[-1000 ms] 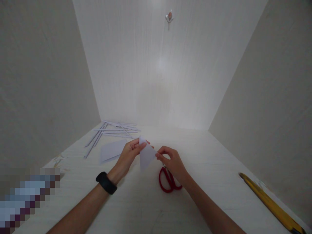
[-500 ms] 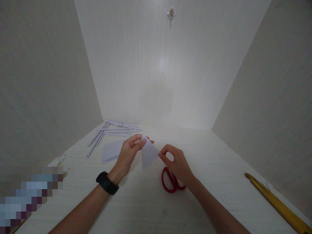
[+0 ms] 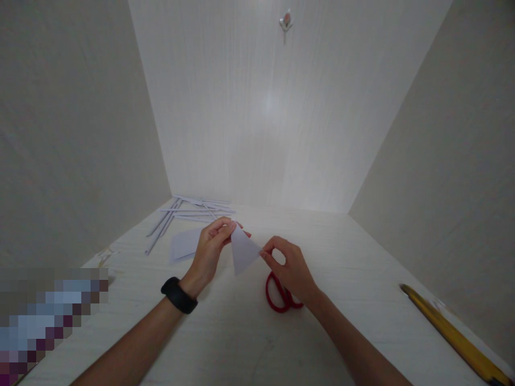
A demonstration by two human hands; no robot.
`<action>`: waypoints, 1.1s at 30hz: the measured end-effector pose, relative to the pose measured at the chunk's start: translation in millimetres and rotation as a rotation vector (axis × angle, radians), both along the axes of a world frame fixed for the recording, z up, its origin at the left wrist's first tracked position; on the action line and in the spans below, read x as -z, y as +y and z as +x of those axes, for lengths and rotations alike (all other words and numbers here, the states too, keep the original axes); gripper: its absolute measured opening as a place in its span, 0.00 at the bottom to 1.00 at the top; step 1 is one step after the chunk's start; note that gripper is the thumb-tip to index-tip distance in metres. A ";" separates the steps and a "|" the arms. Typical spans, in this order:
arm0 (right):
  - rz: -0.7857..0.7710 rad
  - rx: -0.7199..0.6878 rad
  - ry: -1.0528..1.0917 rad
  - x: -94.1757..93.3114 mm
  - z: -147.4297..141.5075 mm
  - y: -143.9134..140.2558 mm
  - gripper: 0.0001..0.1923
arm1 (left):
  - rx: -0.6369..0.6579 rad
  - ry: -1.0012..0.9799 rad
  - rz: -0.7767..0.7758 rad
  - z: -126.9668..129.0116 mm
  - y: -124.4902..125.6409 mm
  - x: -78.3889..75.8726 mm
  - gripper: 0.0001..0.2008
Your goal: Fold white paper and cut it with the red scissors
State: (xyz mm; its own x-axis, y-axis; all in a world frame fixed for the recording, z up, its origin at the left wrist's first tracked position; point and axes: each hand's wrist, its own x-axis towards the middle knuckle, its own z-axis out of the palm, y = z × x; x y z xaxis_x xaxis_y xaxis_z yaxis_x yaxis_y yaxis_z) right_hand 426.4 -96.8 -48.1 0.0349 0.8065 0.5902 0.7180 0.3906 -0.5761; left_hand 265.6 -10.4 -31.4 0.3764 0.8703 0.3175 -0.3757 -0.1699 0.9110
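Observation:
A folded white paper triangle [image 3: 243, 253] hangs between my hands, one corner pointing down. My left hand [image 3: 212, 242], with a black band on its wrist, pinches the top corner between thumb and fingers. At the triangle's right corner, the thumb and index finger of my right hand [image 3: 287, 265] are closed on the paper. Red-handled scissors [image 3: 276, 308] lie on the table under my right hand, which hides their blades. Behind my left wrist lie flat sheets of white paper [image 3: 184, 244], partly covered by that hand.
Several thin rolled paper sticks [image 3: 169, 217] lie in a loose pile at the back left. A yellow long-shaped tool [image 3: 450, 327] rests along the right side. Pale walls rise at the back, left and right. The lower left corner is pixelated.
My left thumb has shifted up to the triangle's top corner. My right hand keeps its pinch. The whole view has moved slightly.

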 end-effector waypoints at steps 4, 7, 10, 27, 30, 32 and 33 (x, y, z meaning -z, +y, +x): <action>0.004 -0.006 -0.006 0.3 -0.9 -0.8 0.09 | -0.034 0.016 -0.011 0.3 0.8 1.3 0.07; 0.011 -0.017 -0.008 1.0 -1.5 -1.3 0.08 | -0.050 0.014 -0.011 -0.2 0.8 0.9 0.08; 0.022 -0.028 -0.006 1.2 -1.9 -1.4 0.08 | -0.046 0.001 0.004 -1.6 0.1 -0.6 0.09; 0.059 -0.011 0.127 -7.0 -8.4 -5.2 0.09 | 0.141 0.209 -0.024 4.3 -4.6 8.2 0.10; 0.043 -0.012 0.106 -7.4 -8.9 -4.6 0.08 | 0.121 0.207 -0.031 3.9 -5.3 7.9 0.10; 0.031 -0.020 0.096 -6.8 -8.6 -4.3 0.05 | 0.108 0.209 -0.038 3.6 -5.7 7.0 0.10; 0.029 -0.020 0.093 -6.3 -8.4 -4.2 0.03 | 0.105 0.212 -0.042 3.5 -5.7 6.7 0.11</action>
